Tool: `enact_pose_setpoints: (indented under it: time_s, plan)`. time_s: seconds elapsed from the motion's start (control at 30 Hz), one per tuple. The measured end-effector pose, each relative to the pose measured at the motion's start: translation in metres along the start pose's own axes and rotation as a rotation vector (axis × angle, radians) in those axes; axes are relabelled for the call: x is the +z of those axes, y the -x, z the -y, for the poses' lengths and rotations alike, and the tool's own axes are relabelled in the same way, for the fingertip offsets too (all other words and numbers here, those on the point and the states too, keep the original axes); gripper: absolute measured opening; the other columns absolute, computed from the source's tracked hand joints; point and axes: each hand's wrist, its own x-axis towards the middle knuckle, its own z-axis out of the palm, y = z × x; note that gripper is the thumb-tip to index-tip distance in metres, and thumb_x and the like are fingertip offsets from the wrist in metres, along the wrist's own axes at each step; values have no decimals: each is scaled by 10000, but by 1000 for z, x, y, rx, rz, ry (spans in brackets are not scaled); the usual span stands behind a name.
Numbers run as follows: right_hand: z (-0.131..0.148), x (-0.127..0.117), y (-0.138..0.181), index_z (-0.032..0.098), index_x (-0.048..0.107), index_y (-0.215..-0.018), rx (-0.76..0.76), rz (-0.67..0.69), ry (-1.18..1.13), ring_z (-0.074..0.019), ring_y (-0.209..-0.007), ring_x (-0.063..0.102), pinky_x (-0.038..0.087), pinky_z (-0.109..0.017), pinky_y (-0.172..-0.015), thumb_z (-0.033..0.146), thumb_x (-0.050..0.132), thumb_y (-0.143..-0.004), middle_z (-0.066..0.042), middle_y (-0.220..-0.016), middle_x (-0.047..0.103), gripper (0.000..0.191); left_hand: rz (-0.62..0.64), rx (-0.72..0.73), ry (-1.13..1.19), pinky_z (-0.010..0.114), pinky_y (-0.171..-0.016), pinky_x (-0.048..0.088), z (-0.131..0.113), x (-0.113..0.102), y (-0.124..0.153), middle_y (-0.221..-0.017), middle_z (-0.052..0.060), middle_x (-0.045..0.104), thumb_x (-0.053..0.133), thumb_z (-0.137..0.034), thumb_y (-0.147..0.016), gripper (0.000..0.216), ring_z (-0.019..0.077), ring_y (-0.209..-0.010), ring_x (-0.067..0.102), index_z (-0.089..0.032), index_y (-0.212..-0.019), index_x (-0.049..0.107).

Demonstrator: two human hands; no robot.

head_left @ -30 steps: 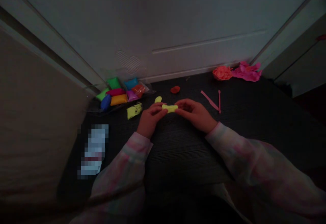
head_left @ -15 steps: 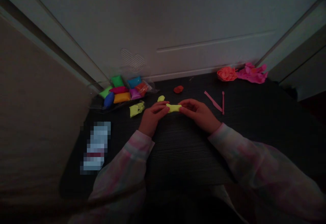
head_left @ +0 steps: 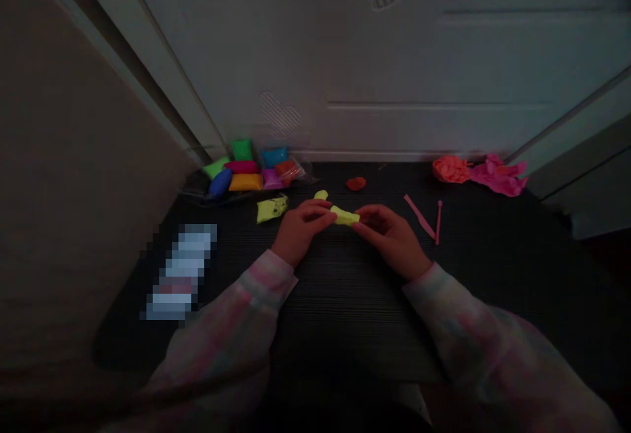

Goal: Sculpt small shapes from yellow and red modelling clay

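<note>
A short strip of yellow modelling clay spans the gap between my two hands, just above the dark table. My left hand pinches its left end between thumb and fingers. At the other end, my right hand grips it the same way. Just behind my left fingers lies a smaller yellow clay lump. Left of that hand is a yellow packet with dark markings. Farther back sits a red-orange clay piece.
Colourful clay packets in clear plastic lie at the back left. Two pink modelling tools rest to the right. Orange and pink crumpled pieces are at the back right. A blurred-out phone-like object lies at left. A white door panel stands behind.
My head view has shifted and tilted, so the scene sits differently. The yellow clay strip now slopes down to the right; both hands still hold it.
</note>
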Motion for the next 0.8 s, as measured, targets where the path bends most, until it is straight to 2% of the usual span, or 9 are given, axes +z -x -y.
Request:
enact_pose_setpoints:
  time_s: [0.23, 0.47, 0.67, 0.8]
  plan:
    - [-3, -2, 2, 220, 538, -854, -75, -19, 96, -112, -707, 548, 463, -282, -697, 274, 629, -665, 17, -763, 564, 216, 3, 60, -62, 346, -863, 381, 1, 0, 0, -936, 21, 579, 638, -248, -619, 72, 159, -905, 534, -186, -654, 633]
    - [-1, -2, 4, 225, 526, -899, -271, -42, 294, -144, -787, 542, 458, -329, -755, 236, 586, -702, -19, -900, 547, 206, -11, 1, -24, 377, -917, 333, -1, 0, 0, -941, 20, 576, 632, -254, -625, 70, 170, -942, 521, -186, -619, 650]
    - [-1, -2, 5, 236, 518, -907, -334, -58, 346, -158, -799, 537, 463, -348, -758, 226, 560, -720, -30, -921, 541, 191, 15, -9, 34, 383, -934, 316, -1, 1, 1, -971, 30, 575, 652, -256, -605, 96, 179, -973, 510, -191, -674, 668]
    - [0, -1, 6, 235, 524, -905, -350, -44, 353, -155, -820, 536, 460, -340, -768, 209, 550, -725, -34, -966, 531, 184, 35, -21, 4, 376, -943, 306, -2, 1, 2, -966, 26, 573, 643, -240, -616, 62, 174, -964, 513, -192, -640, 673]
